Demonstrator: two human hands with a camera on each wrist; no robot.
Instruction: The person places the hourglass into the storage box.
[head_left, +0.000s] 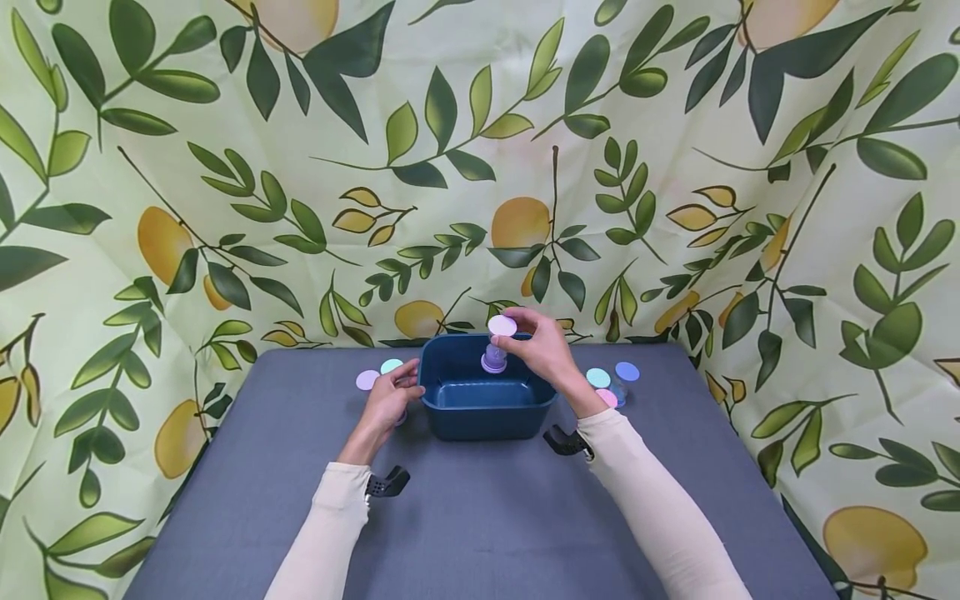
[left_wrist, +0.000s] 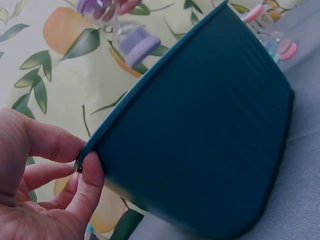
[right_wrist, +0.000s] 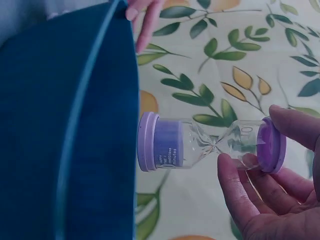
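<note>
1. The view from the head shows the whole layout: a blue bin point(head_left: 487, 423) on a grey table point(head_left: 480, 517), with a purple sand timer point(head_left: 494, 360) above its opening, roughly upright.
2. Only there can all the spare timers' caps be told apart: a lilac cap point(head_left: 367, 380) and a mint cap point(head_left: 392, 366) left of the bin; a second mint cap point(head_left: 597, 377), a blue cap point(head_left: 627, 371) and a pink cap point(head_left: 606, 398) right of it, near the right forearm.
3. The right wrist view adds what the head view is too far off to show: small print on the glass, including "minutes", and purple sand gathered in the end away from the fingers.
4. The left wrist view shows the bin's outer side and the left hand's grip close up.
5. The left hand point(head_left: 388, 402) is nearly closed, thumb and fingers pinching the bin's rim at its left side.
6. The right hand point(head_left: 543, 346) is partly closed, thumb and fingers holding the timer round its upper end.
7. The timer hangs below the right hand's fingertips, to the right of the left hand and well apart from it.
</note>
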